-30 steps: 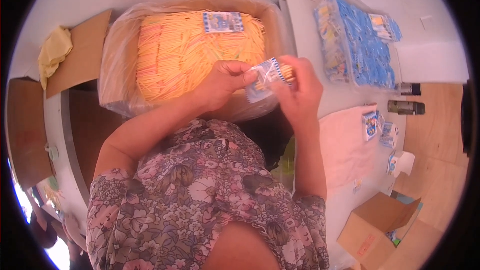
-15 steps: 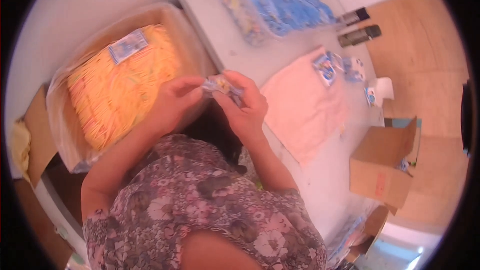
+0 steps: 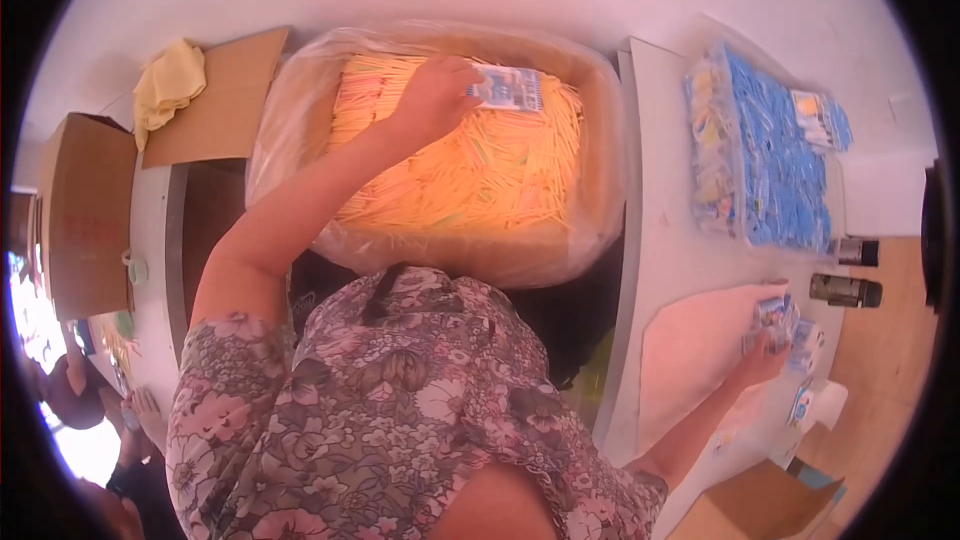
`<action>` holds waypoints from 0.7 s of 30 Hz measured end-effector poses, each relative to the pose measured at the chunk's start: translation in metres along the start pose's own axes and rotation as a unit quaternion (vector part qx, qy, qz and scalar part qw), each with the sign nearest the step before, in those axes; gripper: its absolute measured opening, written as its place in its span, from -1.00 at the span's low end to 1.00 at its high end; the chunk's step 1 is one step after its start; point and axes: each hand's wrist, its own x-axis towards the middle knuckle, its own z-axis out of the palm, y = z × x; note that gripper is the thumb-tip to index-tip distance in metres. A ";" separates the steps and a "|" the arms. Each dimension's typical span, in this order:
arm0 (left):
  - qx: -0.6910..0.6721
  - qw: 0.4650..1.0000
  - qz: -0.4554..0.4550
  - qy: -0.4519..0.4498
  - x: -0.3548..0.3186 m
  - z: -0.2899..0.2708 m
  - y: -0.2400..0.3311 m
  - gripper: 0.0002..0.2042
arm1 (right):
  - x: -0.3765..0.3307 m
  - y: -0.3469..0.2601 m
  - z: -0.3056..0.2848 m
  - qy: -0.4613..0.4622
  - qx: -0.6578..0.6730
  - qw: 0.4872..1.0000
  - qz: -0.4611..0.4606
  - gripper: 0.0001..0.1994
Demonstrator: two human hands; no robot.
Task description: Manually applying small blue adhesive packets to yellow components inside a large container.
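A plastic-lined carton (image 3: 600, 140) in front of me is full of thin yellow-orange sticks (image 3: 470, 175), a few of them pinkish or greenish. My left hand (image 3: 435, 98) reaches over them, its fingers closed at the left edge of a flat blue-and-white printed packet (image 3: 515, 90) lying on top. At the right, my right hand (image 3: 762, 360) is over a pink cloth (image 3: 695, 350) on the table. Its fingers are bent around crinkled clear plastic of a small packet, beside a blue-and-white packet (image 3: 774, 311). The fingertips there are partly hidden.
A clear bin (image 3: 775, 150) of blue packets stands at the back right, near two dark bottles (image 3: 846, 290). An open cardboard box (image 3: 770, 505) is at the lower right. At the left are a carton (image 3: 90, 215), a yellow cloth (image 3: 168, 90) and another person's hand (image 3: 143, 406).
My hands, together on a small crinkled packet before, have parted. The left went to the flat packet on the sticks, the right to the pink cloth. The view has turned left.
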 end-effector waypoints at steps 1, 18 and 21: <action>0.010 1.000 -0.009 0.003 0.004 0.000 -0.002 -0.71 | 0.000 -0.016 0.005 0.025 -0.073 0.997 0.018 -0.38; 0.051 0.995 -0.070 0.039 0.043 0.030 -0.013 -0.81 | -0.040 -0.171 -0.066 0.096 0.058 0.980 -0.166 -0.65; 0.055 0.995 -0.054 0.062 0.038 0.021 -0.025 -0.89 | -0.046 -0.221 -0.076 0.106 0.096 0.956 -0.257 -0.73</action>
